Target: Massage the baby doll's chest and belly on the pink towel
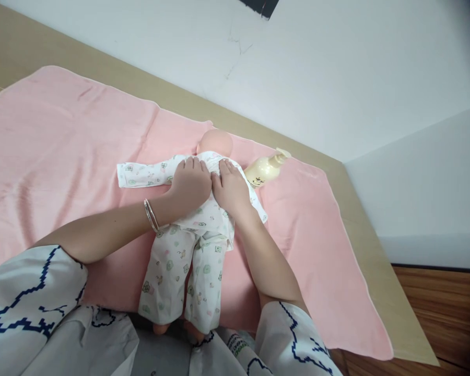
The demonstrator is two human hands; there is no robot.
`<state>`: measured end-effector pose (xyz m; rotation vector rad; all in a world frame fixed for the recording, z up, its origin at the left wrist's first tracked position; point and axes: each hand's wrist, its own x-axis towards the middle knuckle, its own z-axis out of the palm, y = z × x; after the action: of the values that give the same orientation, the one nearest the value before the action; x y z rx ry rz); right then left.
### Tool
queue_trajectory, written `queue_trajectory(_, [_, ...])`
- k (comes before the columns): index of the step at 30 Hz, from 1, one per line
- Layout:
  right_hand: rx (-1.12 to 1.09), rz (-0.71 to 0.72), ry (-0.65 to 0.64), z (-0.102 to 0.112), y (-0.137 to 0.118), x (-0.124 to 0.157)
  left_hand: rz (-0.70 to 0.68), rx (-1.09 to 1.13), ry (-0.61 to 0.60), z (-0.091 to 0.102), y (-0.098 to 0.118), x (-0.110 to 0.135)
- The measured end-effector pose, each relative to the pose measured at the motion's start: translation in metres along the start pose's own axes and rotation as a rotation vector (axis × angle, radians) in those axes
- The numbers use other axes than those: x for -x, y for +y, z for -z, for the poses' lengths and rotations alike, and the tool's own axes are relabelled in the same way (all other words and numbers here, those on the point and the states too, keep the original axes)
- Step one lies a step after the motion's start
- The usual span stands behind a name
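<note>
Nearest are the person's white sleeves (35,290), marked with dark blue stepped lines, one at the left and one at the right. Between them, at the near edge of a pink cloth (297,250), are the feet (161,329) of a doll (206,222), which lies lengthwise on the cloth with its head at the far end. Its loose white trousers (170,277) carry small green and brown prints, and the legs are slightly apart.

Farther in, both hands rest on the upper part of its matching shirt (219,224), side by side. The left hand (191,180), with a silvery bracelet (151,215) at the wrist, is palm down, its fingers bent out of sight — I cannot tell whether they grip the fabric. The right hand (234,189) lies spread over the shirt, fingers straight and released, thumb toward the left hand.

The shirt's left sleeve (144,175) stretches out to the left; the other slants nearward past the right wrist. Just to the right, a cream pump bottle (264,169) lies tilted, pump toward the far right. The doll's bare head (216,142) is beyond the hands — probably face down, though its face is hidden. Farthest are the tan table (141,81) and a white wall (297,78).
</note>
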<state>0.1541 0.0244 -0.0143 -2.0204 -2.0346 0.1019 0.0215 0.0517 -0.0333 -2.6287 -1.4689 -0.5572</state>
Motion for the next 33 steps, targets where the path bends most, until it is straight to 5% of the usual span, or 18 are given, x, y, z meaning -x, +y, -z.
queue_trajectory(5, [-0.031, 0.041, -0.005, -0.003, 0.007, -0.004, -0.066, 0.001, 0.021, 0.008, 0.006, 0.008])
queue_trajectory(16, [0.108, 0.041, 0.046, 0.0, -0.022, 0.027, -0.037, 0.065, -0.024, -0.004, -0.029, -0.023])
queue_trajectory(20, [0.054, -0.015, -0.039, 0.006, -0.019, 0.018, -0.135, 0.008, -0.035, 0.0, -0.023, -0.016])
queue_trajectory(27, [-0.01, 0.0, -0.053, 0.0, 0.003, -0.005, -0.05, -0.025, -0.037, 0.013, 0.005, 0.002])
queue_trajectory(33, [0.002, -0.007, 0.021, -0.002, -0.005, 0.003, -0.081, 0.04, -0.026, 0.01, -0.008, -0.005])
